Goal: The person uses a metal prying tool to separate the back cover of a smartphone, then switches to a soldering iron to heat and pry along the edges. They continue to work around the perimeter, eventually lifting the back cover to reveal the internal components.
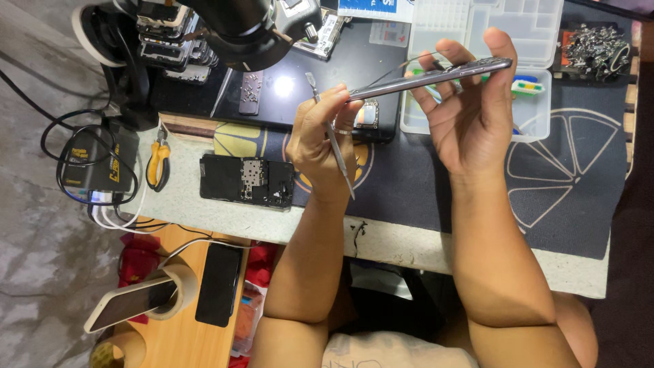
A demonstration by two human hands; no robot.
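Two hands are up over the table. The right hand [470, 112] grips one thin phone [429, 77] edge-on. The left hand [320, 140] pinches one metal tool [337, 146] touching the phone's end.

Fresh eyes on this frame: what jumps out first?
The slim phone, held edge-on above the dark mat at centre, between the right hand and the left hand, which also grips a thin metal pry tool. Next, the opened phone body lying flat left of the hands, beside yellow-handled pliers.
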